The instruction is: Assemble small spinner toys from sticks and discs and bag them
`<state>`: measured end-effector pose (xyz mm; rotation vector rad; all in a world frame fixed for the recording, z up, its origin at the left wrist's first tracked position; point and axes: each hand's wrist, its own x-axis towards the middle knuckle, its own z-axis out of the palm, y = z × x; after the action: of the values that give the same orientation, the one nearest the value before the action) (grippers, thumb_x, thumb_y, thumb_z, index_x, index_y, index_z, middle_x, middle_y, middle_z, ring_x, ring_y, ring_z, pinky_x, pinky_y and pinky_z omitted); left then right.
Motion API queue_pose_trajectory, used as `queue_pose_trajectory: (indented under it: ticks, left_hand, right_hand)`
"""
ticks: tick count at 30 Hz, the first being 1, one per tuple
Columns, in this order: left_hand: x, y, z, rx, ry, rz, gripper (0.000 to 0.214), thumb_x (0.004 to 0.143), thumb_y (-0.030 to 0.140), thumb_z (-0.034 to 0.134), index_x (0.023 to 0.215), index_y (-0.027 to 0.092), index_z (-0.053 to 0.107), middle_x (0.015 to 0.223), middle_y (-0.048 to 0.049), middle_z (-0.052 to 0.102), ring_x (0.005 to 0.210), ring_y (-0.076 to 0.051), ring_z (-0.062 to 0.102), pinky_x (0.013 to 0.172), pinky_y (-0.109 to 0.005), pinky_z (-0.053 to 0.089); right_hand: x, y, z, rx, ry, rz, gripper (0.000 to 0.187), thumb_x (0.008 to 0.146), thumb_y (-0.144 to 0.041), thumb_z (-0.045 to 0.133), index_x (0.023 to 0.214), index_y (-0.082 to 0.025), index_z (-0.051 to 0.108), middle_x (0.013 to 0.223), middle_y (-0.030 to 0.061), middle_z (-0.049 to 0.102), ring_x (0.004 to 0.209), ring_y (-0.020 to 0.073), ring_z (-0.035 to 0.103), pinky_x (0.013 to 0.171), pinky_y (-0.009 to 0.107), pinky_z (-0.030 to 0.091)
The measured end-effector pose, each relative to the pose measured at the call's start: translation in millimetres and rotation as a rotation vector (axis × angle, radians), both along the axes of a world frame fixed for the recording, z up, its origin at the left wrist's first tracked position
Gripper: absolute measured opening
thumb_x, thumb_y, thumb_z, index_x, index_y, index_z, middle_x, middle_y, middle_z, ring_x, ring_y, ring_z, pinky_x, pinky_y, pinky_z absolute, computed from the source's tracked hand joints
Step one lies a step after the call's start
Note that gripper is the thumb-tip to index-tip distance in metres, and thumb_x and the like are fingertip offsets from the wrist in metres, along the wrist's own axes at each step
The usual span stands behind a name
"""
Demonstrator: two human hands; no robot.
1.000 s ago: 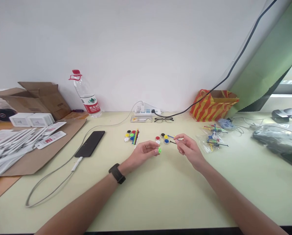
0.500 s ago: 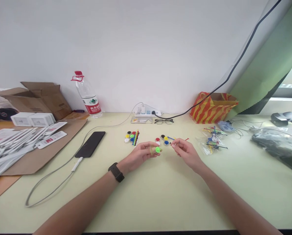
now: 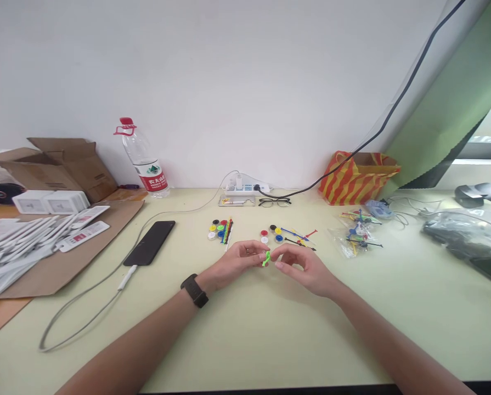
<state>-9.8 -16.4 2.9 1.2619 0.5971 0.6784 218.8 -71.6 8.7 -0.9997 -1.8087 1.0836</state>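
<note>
Above the table [image 3: 245,340]: left hand [image 3: 241,261] pinching a green piece [image 3: 266,260];
Beside it: right hand [image 3: 305,267] curled; grip unclear

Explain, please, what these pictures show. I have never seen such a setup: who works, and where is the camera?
There is no machine here, only a person's bare left hand and right hand. One camera, worn on the head, looks forward and down. The left hand has a small green piece in its grip; the right hand is close beside it, and whether it touches is unclear. On the table lie coloured discs, thin sticks, a phone and glasses.
</note>
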Motion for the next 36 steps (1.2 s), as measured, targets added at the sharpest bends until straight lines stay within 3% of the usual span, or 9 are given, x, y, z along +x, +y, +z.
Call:
queue_pose_trajectory:
  ticks: [5, 8, 11, 14, 16, 18, 20, 26, 36]
  left_hand:
    - [-0.1, 1.8, -3.0, -0.031, -0.007, 0.018, 0.028, 0.084, 0.036, 0.083, 0.105, 0.019, 0.077, 0.102, -0.007, 0.073, 0.09, -0.017, 0.067, 0.09, -0.032, 0.05]
    - [0.1, 2.6, -4.1, -0.054, -0.026, 0.041, 0.029, 0.082, 0.035, 0.085, 0.103, 0.018, 0.076, 0.099, -0.006, 0.071, 0.09, -0.016, 0.067, 0.092, -0.033, 0.05]
    - [0.3, 2.7, -3.9, -0.06, -0.041, 0.054, 0.029, 0.081, 0.036, 0.086, 0.102, 0.017, 0.076, 0.096, -0.0052, 0.07, 0.089, -0.016, 0.066, 0.092, -0.033, 0.05]
    - [0.4, 2.6, -3.9, -0.05, -0.036, 0.065, 0.031, 0.081, 0.036, 0.086, 0.102, 0.016, 0.075, 0.093, -0.0048, 0.069, 0.087, -0.015, 0.066, 0.089, -0.032, 0.05]
    - [0.6, 2.7, -4.1, -0.039, -0.035, 0.085, 0.032, 0.08, 0.036, 0.087, 0.102, 0.016, 0.075, 0.093, -0.0046, 0.069, 0.086, -0.016, 0.066, 0.089, -0.032, 0.049]
    - [0.8, 2.9, -4.1, -0.032, -0.03, 0.101, 0.033, 0.079, 0.036, 0.087, 0.102, 0.016, 0.075, 0.092, -0.0042, 0.069, 0.086, -0.016, 0.066, 0.089, -0.033, 0.049]
    - [1.0, 3.0, -3.9, -0.028, -0.026, 0.103, 0.033, 0.079, 0.036, 0.087, 0.101, 0.016, 0.075, 0.09, -0.0039, 0.069, 0.086, -0.016, 0.066, 0.09, -0.033, 0.05]
    - [1.1, 3.9, -5.3, -0.029, -0.009, 0.091, 0.033, 0.081, 0.037, 0.086, 0.103, 0.015, 0.074, 0.09, -0.0046, 0.069, 0.086, -0.016, 0.067, 0.089, -0.033, 0.05]
    - [0.5, 5.1, -8.9, -0.042, -0.003, 0.084, 0.033, 0.081, 0.035, 0.086, 0.104, 0.015, 0.074, 0.094, -0.0059, 0.07, 0.088, -0.016, 0.067, 0.087, -0.032, 0.049]
  right_hand:
    - [4.7, 3.9, -2.8, 0.024, 0.043, -0.084, 0.024, 0.097, -0.041, 0.063, 0.113, -0.024, 0.069, 0.101, 0.0063, 0.071, 0.076, 0.0175, 0.062, 0.074, 0.035, 0.057]
    - [4.5, 3.8, -6.3, 0.089, 0.073, -0.224, 0.034, 0.098, -0.043, 0.061, 0.128, -0.027, 0.06, 0.129, 0.0104, 0.064, 0.081, 0.0176, 0.063, 0.073, 0.035, 0.058]
    - [-0.5, -1.4, -8.9, 0.176, 0.024, -0.321, 0.058, 0.096, -0.046, 0.062, 0.148, -0.03, 0.042, 0.145, 0.0145, 0.052, 0.092, 0.0205, 0.063, 0.072, 0.036, 0.059]
    - [-5.4, -7.8, -8.4, 0.149, 0.033, -0.28, 0.075, 0.096, -0.049, 0.062, 0.158, -0.028, 0.025, 0.119, 0.0129, 0.064, 0.085, 0.021, 0.061, 0.062, 0.033, 0.054]
    - [-5.4, -9.3, -6.1, -0.006, 0.111, -0.184, 0.063, 0.1, -0.051, 0.054, 0.154, -0.025, 0.033, 0.074, -0.0002, 0.059, 0.06, 0.0162, 0.048, 0.051, 0.028, 0.042]
    - [-2.8, -8.0, -3.1, -0.152, 0.217, -0.118, 0.046, 0.104, -0.051, 0.047, 0.141, -0.023, 0.049, 0.053, -0.0093, 0.034, 0.049, 0.0124, 0.027, 0.047, 0.026, 0.027]
    - [0.8, -4.8, -0.6, -0.184, 0.311, -0.139, 0.038, 0.103, -0.049, 0.049, 0.129, -0.023, 0.056, 0.052, -0.0105, 0.025, 0.05, 0.0117, 0.019, 0.049, 0.027, 0.02]
    - [6.9, 3.3, -0.4, -0.131, 0.283, -0.244, 0.035, 0.097, -0.048, 0.061, 0.12, -0.022, 0.061, 0.053, -0.0082, 0.036, 0.054, 0.0123, 0.031, 0.053, 0.028, 0.025]
    - [12.1, 9.4, -2.6, -0.172, 0.249, -0.318, 0.033, 0.093, -0.051, 0.065, 0.11, -0.022, 0.065, 0.055, -0.0072, 0.039, 0.056, 0.0122, 0.036, 0.054, 0.027, 0.027]
